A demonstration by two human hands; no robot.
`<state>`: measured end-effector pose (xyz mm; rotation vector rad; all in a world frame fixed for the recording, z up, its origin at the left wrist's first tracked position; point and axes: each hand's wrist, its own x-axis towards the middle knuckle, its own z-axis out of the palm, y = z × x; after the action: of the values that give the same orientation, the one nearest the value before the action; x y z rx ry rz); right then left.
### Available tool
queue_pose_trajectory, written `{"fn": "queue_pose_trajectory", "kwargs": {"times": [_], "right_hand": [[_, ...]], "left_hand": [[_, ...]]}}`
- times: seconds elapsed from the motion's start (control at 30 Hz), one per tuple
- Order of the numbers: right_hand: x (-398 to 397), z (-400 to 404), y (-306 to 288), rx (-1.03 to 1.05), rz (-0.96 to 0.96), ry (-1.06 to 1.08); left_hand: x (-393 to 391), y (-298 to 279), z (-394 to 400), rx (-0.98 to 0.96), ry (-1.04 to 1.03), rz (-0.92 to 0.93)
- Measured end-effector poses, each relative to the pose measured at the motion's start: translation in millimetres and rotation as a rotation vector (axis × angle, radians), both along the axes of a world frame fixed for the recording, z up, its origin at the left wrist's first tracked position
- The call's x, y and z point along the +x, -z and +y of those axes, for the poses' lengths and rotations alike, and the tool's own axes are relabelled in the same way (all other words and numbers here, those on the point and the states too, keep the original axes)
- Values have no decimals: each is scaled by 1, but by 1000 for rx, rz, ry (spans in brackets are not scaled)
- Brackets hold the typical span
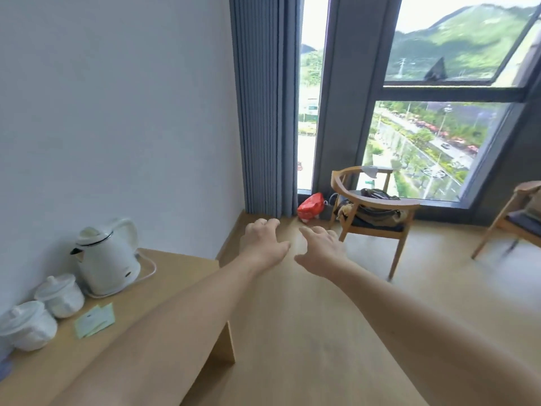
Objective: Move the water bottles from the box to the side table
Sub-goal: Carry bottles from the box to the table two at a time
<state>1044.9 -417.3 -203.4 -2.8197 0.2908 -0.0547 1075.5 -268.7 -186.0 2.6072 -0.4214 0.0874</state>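
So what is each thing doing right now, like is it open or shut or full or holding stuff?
Left hand: held out, fingers loosely curled, holding nothing.
Right hand: held out, fingers spread, holding nothing.
White electric kettle: upright on the wooden side table, lid shut.
Two white lidded ceramic cups: lids on.
Grey pleated curtain: drawn aside.
Round-backed wooden chair: has bags on its seat.
Red plastic bag: lying on the floor.

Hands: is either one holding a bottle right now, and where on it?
No. The left hand and right hand hold nothing; both reach forward over the floor, fingers loosely spread. No bottle shows.
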Motion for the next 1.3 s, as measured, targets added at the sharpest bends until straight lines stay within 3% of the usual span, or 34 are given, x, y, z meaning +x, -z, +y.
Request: {"fn": "queue_pose_trajectory", "kwargs": {"times": [0.43,0.77,1.3], "right_hand": [[-37,-252,27,74,70,477],[11,-455,25,65,86,793],[56,-714,35,200,54,1067]], "left_hand": [[33,28,-296,39,442,76],[111,31,-540,4,721,109],[169,45,-839,72,1018,151]]}}
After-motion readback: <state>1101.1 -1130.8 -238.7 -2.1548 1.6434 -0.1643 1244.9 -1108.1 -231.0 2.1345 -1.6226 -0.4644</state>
